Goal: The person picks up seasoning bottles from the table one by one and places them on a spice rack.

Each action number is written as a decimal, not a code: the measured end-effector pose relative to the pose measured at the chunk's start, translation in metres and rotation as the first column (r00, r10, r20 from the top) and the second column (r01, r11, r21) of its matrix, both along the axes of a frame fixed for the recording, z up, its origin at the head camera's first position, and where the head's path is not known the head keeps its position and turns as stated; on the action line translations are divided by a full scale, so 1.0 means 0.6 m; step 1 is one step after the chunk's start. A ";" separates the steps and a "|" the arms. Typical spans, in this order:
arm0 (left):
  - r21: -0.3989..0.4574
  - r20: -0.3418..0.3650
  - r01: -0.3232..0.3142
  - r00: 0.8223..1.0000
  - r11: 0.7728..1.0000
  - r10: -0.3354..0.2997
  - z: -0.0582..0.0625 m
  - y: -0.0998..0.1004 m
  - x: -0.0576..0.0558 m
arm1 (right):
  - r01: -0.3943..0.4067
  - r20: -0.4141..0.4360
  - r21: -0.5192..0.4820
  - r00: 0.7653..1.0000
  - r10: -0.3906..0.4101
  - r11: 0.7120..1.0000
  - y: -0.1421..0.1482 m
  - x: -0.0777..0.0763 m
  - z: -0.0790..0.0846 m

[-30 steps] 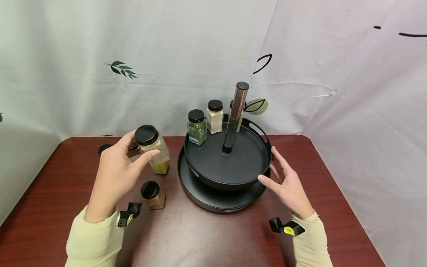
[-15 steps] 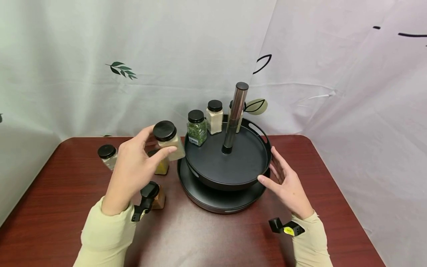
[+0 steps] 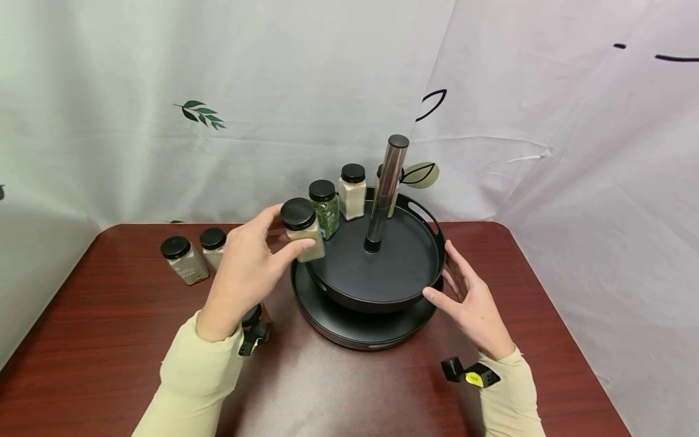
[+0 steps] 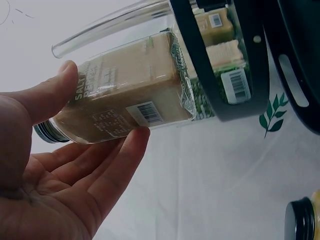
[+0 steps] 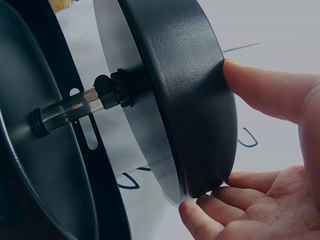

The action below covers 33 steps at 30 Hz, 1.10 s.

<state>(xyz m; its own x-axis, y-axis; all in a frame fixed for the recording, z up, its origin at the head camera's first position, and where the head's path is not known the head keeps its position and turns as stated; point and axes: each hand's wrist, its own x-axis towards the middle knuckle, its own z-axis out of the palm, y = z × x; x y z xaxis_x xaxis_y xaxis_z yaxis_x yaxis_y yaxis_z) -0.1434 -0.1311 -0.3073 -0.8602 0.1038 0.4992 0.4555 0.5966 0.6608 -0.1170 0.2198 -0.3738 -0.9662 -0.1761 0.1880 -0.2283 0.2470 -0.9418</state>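
My left hand (image 3: 246, 267) holds a square clear spice jar (image 3: 307, 243) with a black lid between thumb and fingers. In the left wrist view its tan contents and part of a label reading "SALT" show. The jar is near the left rim of the black upper tray (image 3: 404, 273); whether they touch I cannot tell. My right hand (image 3: 472, 309) touches the tray's right outer wall, thumb and fingertips spread apart along it. A green herb jar (image 3: 329, 218), a cream-coloured jar (image 3: 352, 199) and another jar half behind the post (image 3: 384, 194) stand at the tray's back.
Below the upper tray is a wider lower tray (image 3: 349, 337). Two jars stand at left on the table, a grey-beige jar (image 3: 188, 266) and a pale jar (image 3: 213, 247). A brown jar (image 3: 266, 317) is partly hidden by my left wrist. A white cloth hangs behind.
My left hand has carried the spice jar rightward from above the yellow jar to the tray's left rim, in front of the green jar. The right hand and tray have stayed put.
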 end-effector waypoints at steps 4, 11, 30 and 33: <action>-0.002 -0.013 0.004 1.000 1.000 -0.004 -0.003 0.007 -0.004 | -0.003 0.000 -0.003 1.000 0.003 1.000 0.000 -0.001 0.000; 0.026 0.023 0.035 0.999 0.999 -0.036 -0.004 0.019 -0.007 | -0.005 -0.010 -0.003 1.000 0.005 1.000 0.000 -0.001 -0.001; -0.015 0.044 0.006 0.999 1.000 -0.005 -0.027 0.035 -0.017 | -0.006 -0.008 -0.004 1.000 0.006 1.000 0.000 0.000 -0.001; -0.028 0.045 -0.007 0.999 1.000 0.008 -0.031 0.036 -0.018 | -0.006 -0.007 -0.001 1.000 0.006 1.000 0.000 0.000 -0.001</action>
<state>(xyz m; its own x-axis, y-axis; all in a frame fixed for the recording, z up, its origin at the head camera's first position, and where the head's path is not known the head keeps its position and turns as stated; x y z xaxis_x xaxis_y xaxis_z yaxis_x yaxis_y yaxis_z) -0.1544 -0.1095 -0.3256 -0.8826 0.1109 0.4569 0.4212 0.6183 0.6636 -0.1171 0.2199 -0.3742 -0.9638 -0.1814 0.1955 -0.2367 0.2445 -0.9403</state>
